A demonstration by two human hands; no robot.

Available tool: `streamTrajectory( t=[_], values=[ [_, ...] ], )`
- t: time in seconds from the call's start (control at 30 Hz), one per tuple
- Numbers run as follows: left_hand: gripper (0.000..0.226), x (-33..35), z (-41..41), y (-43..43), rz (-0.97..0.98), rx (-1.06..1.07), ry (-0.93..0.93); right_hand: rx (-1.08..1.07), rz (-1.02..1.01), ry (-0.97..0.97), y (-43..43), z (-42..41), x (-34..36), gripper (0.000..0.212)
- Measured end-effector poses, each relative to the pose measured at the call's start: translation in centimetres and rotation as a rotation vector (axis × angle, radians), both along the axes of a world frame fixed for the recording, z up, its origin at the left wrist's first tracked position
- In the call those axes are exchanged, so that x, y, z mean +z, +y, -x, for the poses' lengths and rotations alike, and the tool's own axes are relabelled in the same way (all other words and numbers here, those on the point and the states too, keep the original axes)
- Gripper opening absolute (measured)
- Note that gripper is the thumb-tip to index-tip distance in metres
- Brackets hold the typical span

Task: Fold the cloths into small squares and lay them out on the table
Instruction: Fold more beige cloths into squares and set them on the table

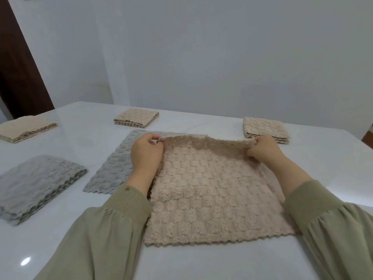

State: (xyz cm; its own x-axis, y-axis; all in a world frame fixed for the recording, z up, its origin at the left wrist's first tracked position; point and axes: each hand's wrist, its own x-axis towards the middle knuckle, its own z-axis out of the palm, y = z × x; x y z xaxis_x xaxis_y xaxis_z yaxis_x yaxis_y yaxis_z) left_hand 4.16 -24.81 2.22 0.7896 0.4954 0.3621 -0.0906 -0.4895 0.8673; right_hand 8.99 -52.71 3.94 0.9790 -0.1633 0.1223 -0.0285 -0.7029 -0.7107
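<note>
Here both hands, the left hand (145, 153) and right hand (263, 148), pinch the far corners of the beige cloth (214, 197) with curled fingers, lifting that edge off the surface (201, 265), likely to fold it toward the near edge.

Plain white wall (222, 47) behind, dark brown panel (18, 67) at far left, glossy white table (333, 158) in front (one small bright glare spot (25, 261) near its lower left).
</note>
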Motion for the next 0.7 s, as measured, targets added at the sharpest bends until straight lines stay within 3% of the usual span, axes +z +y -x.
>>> streamTrajectory(
  t=[0.13,0.27,0.43,0.57,0.7],
  values=[
    [0.011,0.7,0.5,-0.5,0.188,-0.088,0.048,0.036,-0.043,-0.005,-0.1,0.5,1.5,0.011],
    [0.007,3.2,1.8,-0.7,0.465,-0.189,0.041,-0.027,-0.043,-0.044,0.0,1.3,2.1,0.030],
    [0.011,7.6,2.1,-0.4,0.521,-0.217,-0.037,-0.081,-0.330,-0.165,0.6,1.1,5.0,0.026],
    [0.012,10.4,0.8,-0.3,0.647,-0.213,-0.127,-0.067,-0.718,-0.249,1.3,-0.5,8.5,0.021],
    [0.014,10.1,0.4,-1.1,0.799,-0.225,-0.097,0.004,-0.807,-0.050,1.8,-0.1,7.6,0.023]
  ],
)
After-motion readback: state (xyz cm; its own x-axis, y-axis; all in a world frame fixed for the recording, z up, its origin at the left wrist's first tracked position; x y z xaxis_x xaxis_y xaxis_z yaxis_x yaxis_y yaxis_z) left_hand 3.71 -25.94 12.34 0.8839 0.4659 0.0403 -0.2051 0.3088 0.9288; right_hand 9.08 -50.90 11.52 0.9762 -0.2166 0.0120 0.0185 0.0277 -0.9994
